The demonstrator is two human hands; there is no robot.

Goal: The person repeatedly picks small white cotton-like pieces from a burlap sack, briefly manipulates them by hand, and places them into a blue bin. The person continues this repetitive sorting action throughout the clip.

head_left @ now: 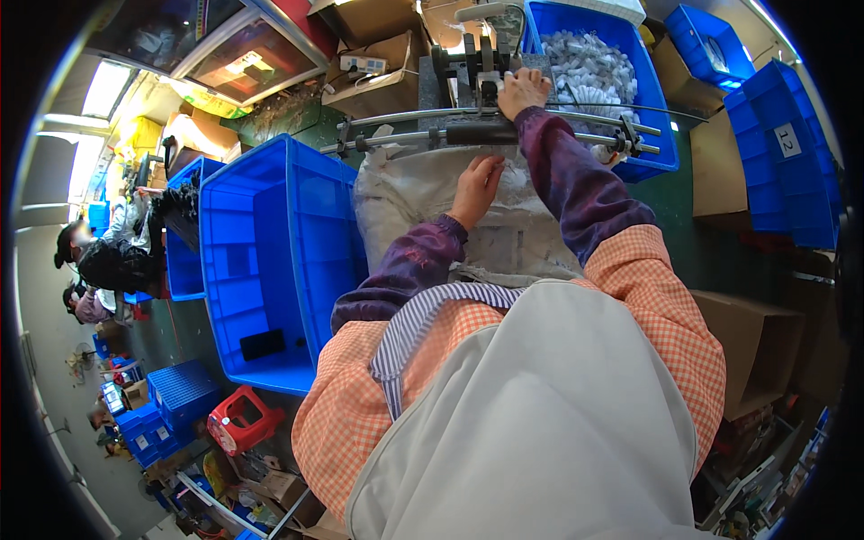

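My right hand reaches far forward to a small bench machine with dark upright parts. Its fingers are bent at the machine's right side; whatever they hold is hidden beneath them. Closer to me, my left hand is over a pale, worn cloth that drapes below the machine. The left fingers are pressed together and bent, and I cannot make out anything between them. Two metal rails cross in front of the machine, with a black roller between my hands.
Beyond my right hand, a blue bin holds many small clear-white pieces. A large blue crate stands at my left, beside a red stool. Cardboard boxes and stacked blue crates line the right. Other people sit at the far left.
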